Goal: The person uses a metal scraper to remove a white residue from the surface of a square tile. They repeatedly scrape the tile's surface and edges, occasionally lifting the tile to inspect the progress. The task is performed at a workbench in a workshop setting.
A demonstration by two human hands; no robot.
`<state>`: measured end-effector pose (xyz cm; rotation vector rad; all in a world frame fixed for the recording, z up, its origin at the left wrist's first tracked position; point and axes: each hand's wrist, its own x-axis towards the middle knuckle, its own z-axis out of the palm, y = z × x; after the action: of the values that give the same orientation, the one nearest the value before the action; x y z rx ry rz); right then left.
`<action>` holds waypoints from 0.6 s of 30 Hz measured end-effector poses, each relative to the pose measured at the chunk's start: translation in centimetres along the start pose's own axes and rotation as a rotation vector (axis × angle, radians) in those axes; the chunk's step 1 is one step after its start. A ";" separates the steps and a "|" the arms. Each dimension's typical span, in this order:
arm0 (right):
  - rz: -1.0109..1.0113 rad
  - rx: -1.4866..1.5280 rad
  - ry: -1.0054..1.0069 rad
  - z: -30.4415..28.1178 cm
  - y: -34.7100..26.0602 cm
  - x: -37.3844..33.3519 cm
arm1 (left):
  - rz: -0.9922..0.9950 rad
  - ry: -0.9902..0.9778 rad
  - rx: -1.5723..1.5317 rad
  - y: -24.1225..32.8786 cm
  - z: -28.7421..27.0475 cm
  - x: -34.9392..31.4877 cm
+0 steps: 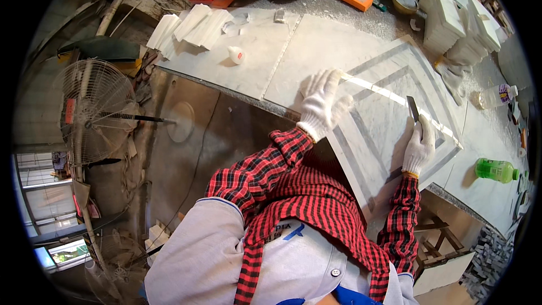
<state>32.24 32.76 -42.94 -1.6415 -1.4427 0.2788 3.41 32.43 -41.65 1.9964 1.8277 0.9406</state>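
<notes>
hands [323, 101] over slab [379, 127], left at edge

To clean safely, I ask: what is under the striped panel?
Pale tabletop shows around the striped panel, whose near part overhangs the table's edge; anything directly beneath is hidden.

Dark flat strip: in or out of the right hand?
In: the right hand holds one end of the dark flat strip; the other juts out.
</notes>
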 end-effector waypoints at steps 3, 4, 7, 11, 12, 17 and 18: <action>-0.015 0.006 0.001 0.2 0.6 -0.1 | 0.043 -0.024 0.244 -0.5 1.6 -0.3; -0.008 -0.001 0.002 0.2 0.6 -0.1 | 0.058 -0.101 0.364 0.6 3.0 -0.3; 0.003 -0.013 0.012 -0.1 0.5 0.0 | 0.059 -0.482 0.479 6.2 3.1 0.6; -0.030 -0.024 0.027 0.0 -0.6 -0.2 | 0.086 -0.503 0.375 7.9 3.6 -0.2; -0.019 -0.022 0.025 -0.1 -0.7 -0.3 | 0.047 -0.493 0.414 6.9 3.1 -0.4; -0.003 0.012 0.044 0.1 -0.2 0.0 | 0.083 -0.438 0.431 6.8 4.7 0.2; 0.011 0.010 0.038 0.1 -0.2 0.0 | 0.141 -0.462 0.361 8.1 5.5 0.6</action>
<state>32.06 32.75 -42.89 -1.6391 -1.4017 0.2593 13.15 32.93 -40.73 2.3286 1.6911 0.1472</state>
